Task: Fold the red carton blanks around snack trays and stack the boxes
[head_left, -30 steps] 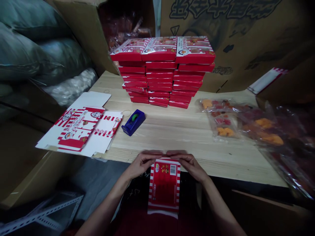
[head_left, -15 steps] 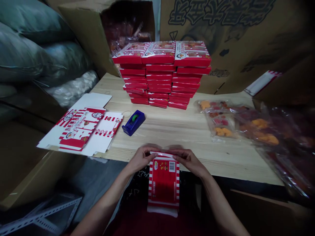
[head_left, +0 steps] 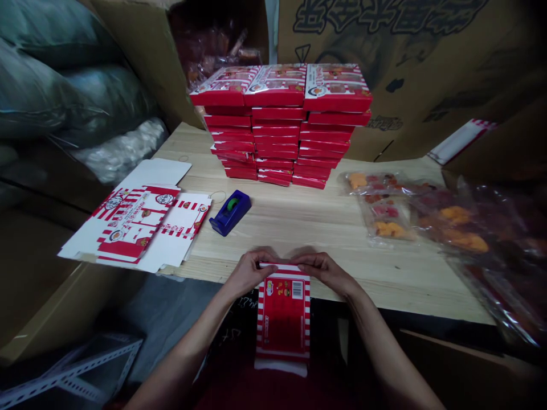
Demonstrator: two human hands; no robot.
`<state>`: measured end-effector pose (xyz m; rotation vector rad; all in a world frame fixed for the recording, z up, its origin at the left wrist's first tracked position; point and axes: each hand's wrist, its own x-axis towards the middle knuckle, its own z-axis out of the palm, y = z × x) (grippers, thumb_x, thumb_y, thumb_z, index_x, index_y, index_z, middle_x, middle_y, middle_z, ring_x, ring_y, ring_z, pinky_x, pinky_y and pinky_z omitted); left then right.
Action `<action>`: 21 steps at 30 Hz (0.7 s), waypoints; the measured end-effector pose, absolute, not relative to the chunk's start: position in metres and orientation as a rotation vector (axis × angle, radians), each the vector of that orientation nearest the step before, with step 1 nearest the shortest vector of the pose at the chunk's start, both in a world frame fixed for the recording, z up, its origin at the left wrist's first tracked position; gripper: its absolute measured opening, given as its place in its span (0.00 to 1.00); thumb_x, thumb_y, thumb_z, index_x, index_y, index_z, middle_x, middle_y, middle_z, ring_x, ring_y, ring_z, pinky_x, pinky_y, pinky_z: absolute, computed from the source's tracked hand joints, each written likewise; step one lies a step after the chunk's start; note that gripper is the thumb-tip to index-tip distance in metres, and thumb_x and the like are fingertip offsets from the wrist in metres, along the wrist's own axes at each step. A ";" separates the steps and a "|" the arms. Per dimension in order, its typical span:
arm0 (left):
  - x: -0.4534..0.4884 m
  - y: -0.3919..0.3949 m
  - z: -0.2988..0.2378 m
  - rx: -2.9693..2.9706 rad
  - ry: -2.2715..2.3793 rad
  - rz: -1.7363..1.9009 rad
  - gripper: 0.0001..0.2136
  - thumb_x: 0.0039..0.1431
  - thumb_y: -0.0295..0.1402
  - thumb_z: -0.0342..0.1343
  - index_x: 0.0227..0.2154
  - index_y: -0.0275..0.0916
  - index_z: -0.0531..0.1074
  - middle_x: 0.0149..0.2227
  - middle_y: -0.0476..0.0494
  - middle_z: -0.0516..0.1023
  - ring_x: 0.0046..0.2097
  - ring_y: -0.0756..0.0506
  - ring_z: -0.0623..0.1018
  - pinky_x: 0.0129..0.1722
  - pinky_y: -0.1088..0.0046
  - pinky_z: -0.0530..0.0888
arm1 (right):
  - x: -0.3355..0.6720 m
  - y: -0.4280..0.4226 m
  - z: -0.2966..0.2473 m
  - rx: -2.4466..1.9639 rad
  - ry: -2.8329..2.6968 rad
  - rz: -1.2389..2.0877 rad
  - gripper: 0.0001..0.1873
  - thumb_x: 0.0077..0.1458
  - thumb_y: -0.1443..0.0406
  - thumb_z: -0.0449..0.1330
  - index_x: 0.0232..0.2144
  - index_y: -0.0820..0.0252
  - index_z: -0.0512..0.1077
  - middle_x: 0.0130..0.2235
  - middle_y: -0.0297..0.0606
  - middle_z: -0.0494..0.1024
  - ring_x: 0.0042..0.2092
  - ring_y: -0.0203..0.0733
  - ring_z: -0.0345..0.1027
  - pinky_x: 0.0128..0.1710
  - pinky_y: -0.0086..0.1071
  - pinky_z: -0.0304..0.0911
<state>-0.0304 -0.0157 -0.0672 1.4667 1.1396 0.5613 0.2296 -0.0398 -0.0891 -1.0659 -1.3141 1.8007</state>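
A red and white cardboard box (head_left: 284, 319) with a barcode on its face hangs over the table's front edge, close to my body. My left hand (head_left: 252, 272) grips its upper left corner, thumb on the printed face and fingers curled behind the top. At the upper right corner my right hand (head_left: 325, 270) pinches the top edge in the same way. A white flap shows at the box's lower end. The fingers behind the top edge are partly hidden.
Left on the wooden table (head_left: 273, 222) lie flat unfolded cartons (head_left: 132, 222) and a blue tape dispenser (head_left: 231, 213). Stacked red boxes (head_left: 277, 131) stand at the back. Clear bags of orange and red pieces (head_left: 387, 213) lie right. Stuffed sacks (head_left: 98, 97) rise far left.
Both hands' fingers, blurred before, are now steadier and curled over the box's top edge. The box has barely shifted. The view has tilted slightly.
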 end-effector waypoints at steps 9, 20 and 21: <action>-0.017 -0.012 -0.069 1.755 1.091 0.492 0.10 0.60 0.36 0.61 0.41 0.42 0.84 0.41 0.43 0.86 0.43 0.42 0.82 0.42 0.70 0.75 | 0.230 -0.043 -0.089 -1.084 -1.292 1.816 0.17 0.59 0.51 0.68 0.47 0.51 0.82 0.47 0.38 0.86 0.47 0.45 0.80 0.54 0.44 0.71; -0.011 -0.014 -0.066 1.772 1.180 0.477 0.09 0.57 0.35 0.62 0.36 0.44 0.86 0.38 0.44 0.87 0.42 0.41 0.84 0.41 0.68 0.76 | 0.235 -0.046 -0.084 -1.068 -1.263 1.871 0.16 0.59 0.53 0.68 0.48 0.49 0.82 0.49 0.36 0.86 0.49 0.43 0.80 0.56 0.42 0.70; -0.011 -0.014 -0.066 1.773 1.170 0.484 0.08 0.56 0.34 0.62 0.36 0.44 0.86 0.37 0.45 0.87 0.41 0.41 0.84 0.41 0.68 0.76 | 0.235 -0.046 -0.083 -1.068 -1.270 1.871 0.16 0.59 0.53 0.68 0.48 0.48 0.82 0.49 0.35 0.86 0.49 0.43 0.80 0.56 0.42 0.70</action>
